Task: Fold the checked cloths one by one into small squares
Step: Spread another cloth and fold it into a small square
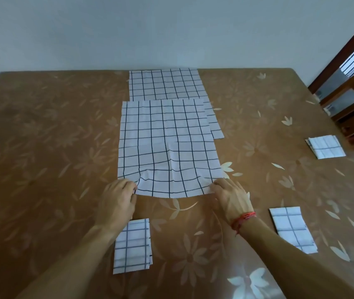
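Open cloth (167, 147) lies flat at centre frame on the tabletop (42, 137), overlapping a second cloth (165, 85) toward upper centre; first folded square (133, 247) sits lower centre, second folded square (293, 229) lower right, third folded square (325, 146) near the right edge; left hand (117, 199) has curled fingers pinching the near-left corner; right hand (230, 197) has fairly straight fingers on the near-right corner, thumb hidden, so I can't tell if it's a true pinch; near edge bows and ripples between them, so I read the fabric as thin, light, limp; expect mid-span sag and easy sliding on this glossy cover; I'd hold right at both near corners, edge taut.
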`<move>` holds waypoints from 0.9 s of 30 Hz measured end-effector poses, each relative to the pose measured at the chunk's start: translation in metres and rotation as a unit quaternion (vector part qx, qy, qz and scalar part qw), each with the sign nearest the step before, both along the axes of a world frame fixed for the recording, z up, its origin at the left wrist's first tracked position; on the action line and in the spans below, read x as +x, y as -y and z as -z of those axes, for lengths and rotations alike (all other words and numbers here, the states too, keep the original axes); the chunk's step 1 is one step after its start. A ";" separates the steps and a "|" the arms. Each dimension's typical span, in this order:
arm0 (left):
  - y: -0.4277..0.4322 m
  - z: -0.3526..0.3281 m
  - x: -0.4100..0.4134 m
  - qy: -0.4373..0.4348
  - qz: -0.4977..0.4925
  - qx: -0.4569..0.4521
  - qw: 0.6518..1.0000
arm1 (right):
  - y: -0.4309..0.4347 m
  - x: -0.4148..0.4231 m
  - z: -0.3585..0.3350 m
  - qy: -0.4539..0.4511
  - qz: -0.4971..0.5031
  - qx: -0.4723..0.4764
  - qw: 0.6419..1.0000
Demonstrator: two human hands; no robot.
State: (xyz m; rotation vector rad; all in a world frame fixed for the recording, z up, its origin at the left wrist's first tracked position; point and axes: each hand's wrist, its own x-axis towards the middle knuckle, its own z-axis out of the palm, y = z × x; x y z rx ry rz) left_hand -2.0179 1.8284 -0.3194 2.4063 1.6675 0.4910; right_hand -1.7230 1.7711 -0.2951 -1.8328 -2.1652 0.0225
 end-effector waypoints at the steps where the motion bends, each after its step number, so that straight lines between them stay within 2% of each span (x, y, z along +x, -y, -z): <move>1: -0.002 -0.003 0.000 0.011 0.002 0.011 1.000 | 0.004 0.000 -0.015 -0.046 -0.032 0.066 0.996; 2: -0.003 -0.007 0.001 0.017 0.006 0.023 1.000 | 0.006 0.003 -0.026 -0.065 -0.053 0.114 0.990; 3: -0.003 -0.009 0.002 0.019 0.009 0.029 0.999 | 0.007 0.009 -0.028 -0.057 -0.053 0.119 0.990; 6: -0.004 -0.012 0.007 0.014 0.012 0.023 1.000 | 0.000 0.036 -0.004 0.021 0.059 -0.034 0.997; 8: -0.002 -0.014 0.011 0.032 0.024 0.014 0.999 | 0.002 0.053 0.011 0.057 0.083 -0.099 0.990; 13: 0.021 -0.029 0.023 0.085 0.028 -0.049 0.995 | 0.024 0.076 -0.006 -0.015 0.134 -0.092 0.987; 19: 0.039 -0.037 0.025 0.095 0.046 -0.080 0.991 | 0.040 0.090 -0.031 -0.068 0.177 -0.226 0.956; 27: 0.029 -0.057 0.022 0.117 0.034 -0.059 0.991 | 0.030 0.093 -0.061 -0.126 0.190 -0.185 0.956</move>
